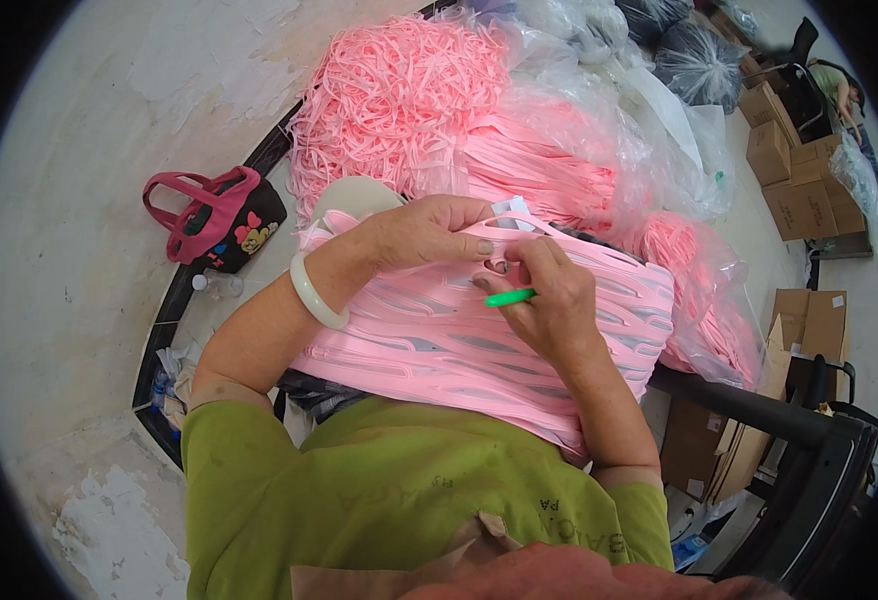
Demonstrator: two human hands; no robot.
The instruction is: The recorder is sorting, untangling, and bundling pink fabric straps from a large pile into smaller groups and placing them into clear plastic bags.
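Across my lap lies a pink sheet [439, 365] cut into long curved strips, with pale slits between them. At its far edge my left hand [429, 230], with a white bangle [316, 292] on its wrist, is closed on the sheet between thumb and fingers. Close beside it, my right hand [554, 290] has its fingers bent at the same pink edge. A bright green stick-like tool [509, 298] juts out of the right hand's grip; its working end is hidden. Just beyond the fingers shows a small white piece [512, 210].
Beyond my lap rise a tangled heap of pink strips [399, 95] and bundled pink strips [539, 165] in clear plastic. A pink-and-black bag [221, 222] and a bottle [217, 286] stand left. Right are cardboard boxes [804, 185], a black armrest [749, 405] and another person [839, 95].
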